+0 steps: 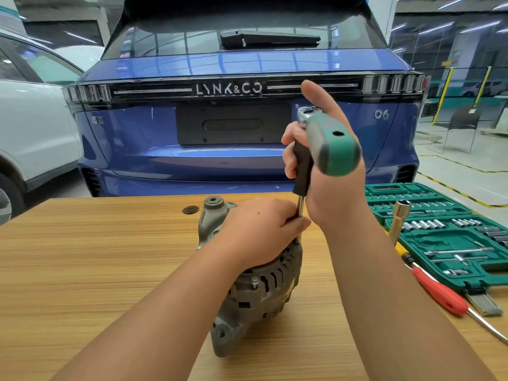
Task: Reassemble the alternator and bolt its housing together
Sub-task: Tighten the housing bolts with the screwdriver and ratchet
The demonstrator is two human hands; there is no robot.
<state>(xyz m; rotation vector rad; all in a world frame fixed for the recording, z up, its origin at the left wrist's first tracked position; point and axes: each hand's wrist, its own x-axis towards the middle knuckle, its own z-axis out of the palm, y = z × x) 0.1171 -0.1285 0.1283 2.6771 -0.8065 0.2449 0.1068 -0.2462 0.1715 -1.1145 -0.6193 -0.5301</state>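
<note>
Alternator (pixel 255 287): lies on the wooden surface (pixel 96 257), in front of the blue car (pixel 233 133).
Left hand (pixel 258 229): curled over the alternator's top, fingertips pinching the extension shaft (pixel 301 206), likely to steady the socket on a housing bolt.
Right hand (pixel 324 160): above the alternator, fingers wrapped around the black extension grip (pixel 302 166), thumb up beside the ratchet (pixel 327 138), keeping the tool upright.
Socket case (pixel 439 229): open, right of the alternator.
Red screwdriver (pixel 439 292): beside the case.

The alternator (pixel 255 281) sits on the table (pixel 96 257), socket case (pixel 445 235) to its right.
</note>
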